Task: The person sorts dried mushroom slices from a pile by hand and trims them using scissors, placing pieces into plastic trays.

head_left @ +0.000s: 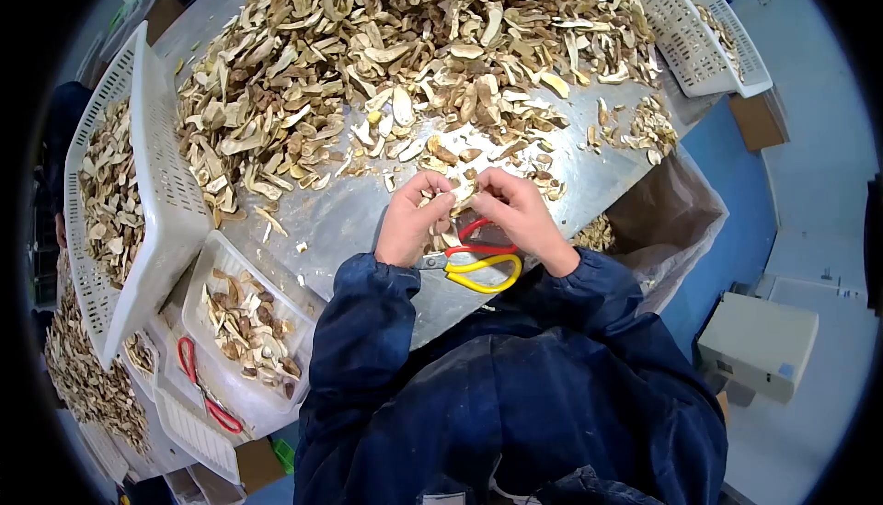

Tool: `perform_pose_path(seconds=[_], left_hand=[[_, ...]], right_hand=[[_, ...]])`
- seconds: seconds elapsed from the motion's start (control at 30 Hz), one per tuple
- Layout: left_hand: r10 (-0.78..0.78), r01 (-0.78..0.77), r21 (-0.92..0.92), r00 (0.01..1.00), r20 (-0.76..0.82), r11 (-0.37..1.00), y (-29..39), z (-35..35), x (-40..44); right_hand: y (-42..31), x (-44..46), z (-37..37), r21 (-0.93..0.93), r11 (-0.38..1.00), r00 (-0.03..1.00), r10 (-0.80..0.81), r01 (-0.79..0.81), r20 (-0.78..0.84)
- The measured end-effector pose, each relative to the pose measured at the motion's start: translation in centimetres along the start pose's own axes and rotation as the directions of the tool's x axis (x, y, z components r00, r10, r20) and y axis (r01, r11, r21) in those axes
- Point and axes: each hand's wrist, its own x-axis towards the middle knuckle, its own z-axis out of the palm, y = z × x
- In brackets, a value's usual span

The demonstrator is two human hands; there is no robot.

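Both hands meet over the metal table's near edge. My left hand (416, 220) has its fingers closed in a pinch on a pale dried mushroom slice (463, 198). From the other side, my right hand (522, 218) pinches the same slice; the fingers partly cover it. Just below them lies a pair of scissors (483, 277) with one red and one yellow handle, its blades partly hidden by my left wrist. Beyond my fingertips, loose slices (451, 148) are scattered in front of a large heap of dried mushroom slices (395, 54).
A tilted white slotted basket (170, 165) of slices stands at left. Below it are a clear plastic tray (299, 307) with mushroom pieces and red-handled scissors (204, 385). Another white basket (667, 8) sits at upper right. A lined bin (676, 220) stands beside the table's right edge.
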Motion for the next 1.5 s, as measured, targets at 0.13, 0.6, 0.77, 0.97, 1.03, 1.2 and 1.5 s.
perform_pose_path(seconds=[0.13, 0.6, 0.77, 0.97, 1.03, 1.2, 1.5], left_hand=[[-0.047, 0.048, -0.004, 0.998, 0.05, 0.999, -0.4, -0.3, 0.0], [-0.067, 0.069, -0.021, 0.992, 0.112, 0.997, -0.7, -0.9, 0.2], [-0.12, 0.118, 0.023, 0.976, 0.183, 0.993, -0.2, -1.1, -0.1], [0.05, 0.04, -0.377, 0.973, 0.227, 0.925, 0.2, -2.2, 0.2], [0.105, 0.025, -0.504, 0.968, 0.227, 0.864, -0.2, -3.0, 0.3], [0.045, 0.033, -0.592, 0.992, 0.117, 0.805, 0.0, -3.0, 0.5], [0.106, 0.01, -0.598, 0.982, 0.158, 0.801, -0.1, -3.4, 0.7]], right_hand=[[-0.3, -0.2, 1.0, 0.153, 0.984, 0.995, 0.078, -0.087, 0.066], [-0.6, -0.3, 1.1, -0.009, 1.0, 0.999, 0.021, -0.022, -0.031], [-0.7, -0.6, 0.9, 0.364, 0.896, 0.96, 0.189, -0.254, 0.205], [0.8, -0.5, -2.4, 0.102, 0.993, 0.986, 0.076, -0.061, -0.15], [1.8, -0.8, -6.8, -0.165, 0.98, 0.945, 0.052, -0.11, -0.323], [2.1, -2.2, -10.2, -0.5, 0.857, 0.957, -0.029, -0.124, -0.287], [3.3, -2.2, -12.7, -0.421, 0.819, 0.896, 0.23, -0.389, -0.381]])
